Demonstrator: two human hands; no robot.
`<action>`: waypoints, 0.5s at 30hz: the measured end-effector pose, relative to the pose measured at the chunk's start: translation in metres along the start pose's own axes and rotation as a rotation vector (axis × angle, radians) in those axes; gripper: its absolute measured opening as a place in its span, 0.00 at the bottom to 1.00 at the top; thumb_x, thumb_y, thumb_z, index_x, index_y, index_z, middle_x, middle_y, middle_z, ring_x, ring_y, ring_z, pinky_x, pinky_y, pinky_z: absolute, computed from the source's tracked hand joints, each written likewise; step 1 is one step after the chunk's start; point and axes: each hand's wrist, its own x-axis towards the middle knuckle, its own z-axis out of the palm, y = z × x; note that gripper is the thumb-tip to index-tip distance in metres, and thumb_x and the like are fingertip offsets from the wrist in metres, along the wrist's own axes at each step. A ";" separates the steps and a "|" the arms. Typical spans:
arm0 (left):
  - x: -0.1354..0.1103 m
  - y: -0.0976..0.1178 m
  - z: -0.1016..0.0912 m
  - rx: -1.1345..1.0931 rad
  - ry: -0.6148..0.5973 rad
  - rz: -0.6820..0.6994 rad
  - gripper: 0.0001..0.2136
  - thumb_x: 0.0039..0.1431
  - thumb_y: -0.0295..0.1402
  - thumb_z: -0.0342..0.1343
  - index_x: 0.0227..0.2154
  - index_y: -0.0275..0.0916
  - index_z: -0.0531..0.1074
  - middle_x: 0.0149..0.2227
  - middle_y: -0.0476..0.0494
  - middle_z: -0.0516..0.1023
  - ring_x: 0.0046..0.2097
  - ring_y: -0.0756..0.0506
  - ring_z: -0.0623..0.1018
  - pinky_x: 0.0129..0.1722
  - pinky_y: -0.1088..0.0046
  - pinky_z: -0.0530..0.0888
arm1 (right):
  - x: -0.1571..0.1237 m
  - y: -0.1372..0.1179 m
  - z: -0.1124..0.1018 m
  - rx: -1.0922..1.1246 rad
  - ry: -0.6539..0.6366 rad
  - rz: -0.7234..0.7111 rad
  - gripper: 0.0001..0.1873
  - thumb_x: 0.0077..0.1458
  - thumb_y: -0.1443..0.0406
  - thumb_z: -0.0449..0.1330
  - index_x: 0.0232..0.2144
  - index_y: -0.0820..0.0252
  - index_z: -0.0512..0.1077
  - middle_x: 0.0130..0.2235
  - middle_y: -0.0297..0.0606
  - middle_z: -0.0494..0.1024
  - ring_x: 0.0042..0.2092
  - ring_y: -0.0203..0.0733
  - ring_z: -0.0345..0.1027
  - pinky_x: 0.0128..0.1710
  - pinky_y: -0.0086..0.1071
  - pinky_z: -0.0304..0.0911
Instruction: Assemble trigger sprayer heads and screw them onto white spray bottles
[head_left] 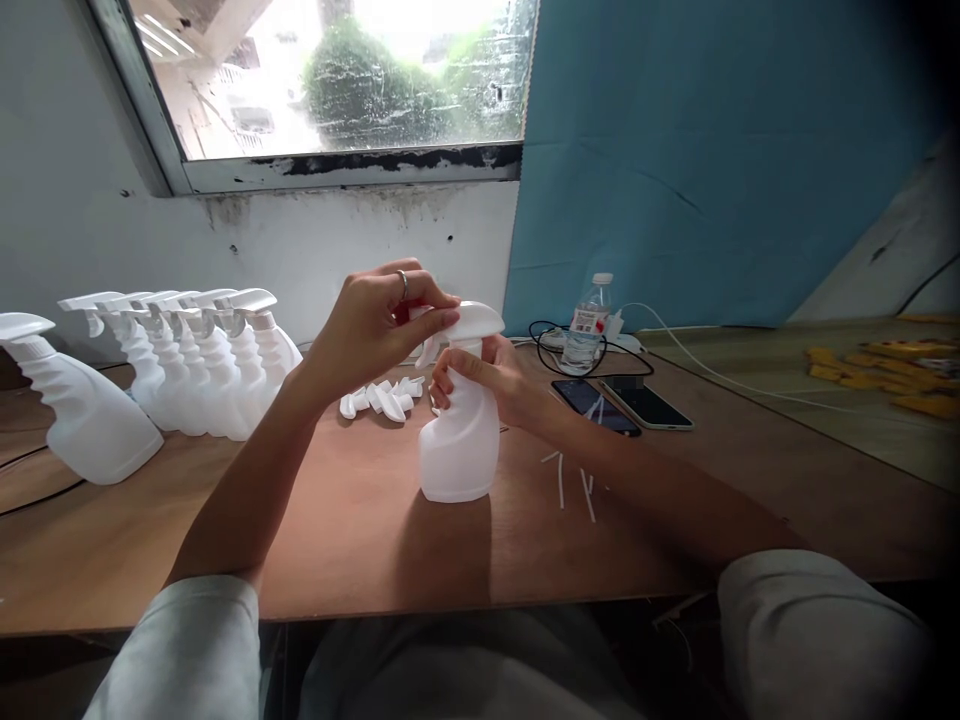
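Observation:
A white spray bottle (pixel 459 450) stands upright on the brown table in front of me, its trigger head (pixel 480 320) on top. My left hand (pixel 401 310), with a ring on one finger, pinches the nozzle end of the head between thumb and fingers. Lower down, my right hand (pixel 487 375) wraps round the bottle's neck. Part of the trigger is hidden behind my fingers. Left of the bottle lies a small pile of white trigger heads (pixel 386 398).
Several white spray bottles (pixel 202 375) stand in a row at the left, another bottle (pixel 97 420) nearer. Thin white tubes (pixel 587 490) lie right of centre. Two phones (pixel 649 402), a water bottle (pixel 589 325) and cables sit behind. The table's front edge (pixel 360 612) is close to me.

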 end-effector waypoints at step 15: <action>-0.001 0.001 -0.001 -0.003 -0.014 -0.024 0.03 0.56 0.30 0.59 0.28 0.39 0.75 0.29 0.46 0.73 0.28 0.51 0.67 0.27 0.72 0.67 | -0.003 -0.002 0.006 0.013 0.060 -0.022 0.13 0.54 0.60 0.63 0.29 0.63 0.66 0.26 0.35 0.69 0.27 0.37 0.66 0.26 0.34 0.67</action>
